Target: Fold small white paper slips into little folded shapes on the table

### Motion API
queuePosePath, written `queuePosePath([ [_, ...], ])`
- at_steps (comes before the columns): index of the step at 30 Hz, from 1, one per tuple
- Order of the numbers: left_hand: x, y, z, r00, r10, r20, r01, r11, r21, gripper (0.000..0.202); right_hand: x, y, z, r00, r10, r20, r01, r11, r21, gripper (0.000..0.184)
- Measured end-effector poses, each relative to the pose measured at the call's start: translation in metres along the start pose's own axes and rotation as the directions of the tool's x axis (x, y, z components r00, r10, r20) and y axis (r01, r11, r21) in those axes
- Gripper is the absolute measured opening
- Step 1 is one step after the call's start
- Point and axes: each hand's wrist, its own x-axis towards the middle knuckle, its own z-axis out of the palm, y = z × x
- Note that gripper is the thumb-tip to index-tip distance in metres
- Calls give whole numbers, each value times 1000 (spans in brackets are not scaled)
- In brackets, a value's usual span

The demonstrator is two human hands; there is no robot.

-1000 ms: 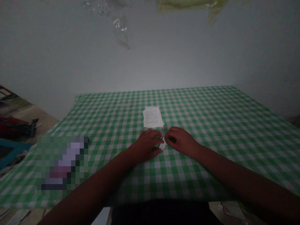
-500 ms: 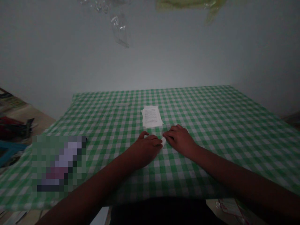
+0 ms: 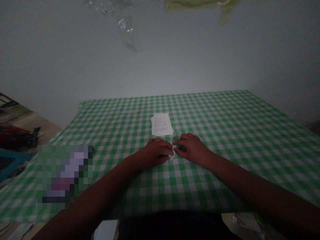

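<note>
Pinching a small white paper (image 3: 172, 154) at their fingertips, the left hand (image 3: 155, 154) and right hand (image 3: 192, 149) rest on the desk (image 3: 230, 133), midway between its side edges, just short of a stack of printed sheets (image 3: 162, 124).

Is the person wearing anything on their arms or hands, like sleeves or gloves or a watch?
No. The left forearm and right forearm are bare right to the picture's bottom edge, with no sleeves showing. The left hand and right hand have no gloves. I can see no watch, bracelet or ring, though the dim light could hide something small.
</note>
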Motion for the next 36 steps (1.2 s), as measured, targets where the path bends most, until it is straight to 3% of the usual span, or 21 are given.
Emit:
queuePosePath([
  [6,-2,7,-11,997,-50,66,50,999,-7,31,-5,-10,-5,999,44,9,-43,998,-55,35],
  [15,-4,10,-11,997,-68,32,69,997,-36,31,-13,-30,-7,997,76,-12,-77,991,-111,56],
  [20,-6,7,-12,997,-71,10,72,993,-88,34,-10,-13,-9,991,-134,6,134,991,24,45],
  [24,-10,2,-11,997,-80,-22,77,992,-102,34,-7,-7,-11,944,-329,-34,330,941,77,24],
  [28,-9,-4,-6,989,-119,-85,112,990,-80,28,-5,-11,-12,911,-412,29,409,909,80,23],
  [31,-6,-10,-3,963,-118,-241,125,992,16,26,-6,-12,-15,932,-358,60,357,934,31,23],
  [34,-5,-18,1,912,-185,-367,257,953,159,33,-8,-10,-20,967,-248,64,252,966,-57,24],
  [36,-5,-24,3,892,-244,-381,340,917,209,37,-8,-7,-23,984,-164,64,171,977,-125,24],
])
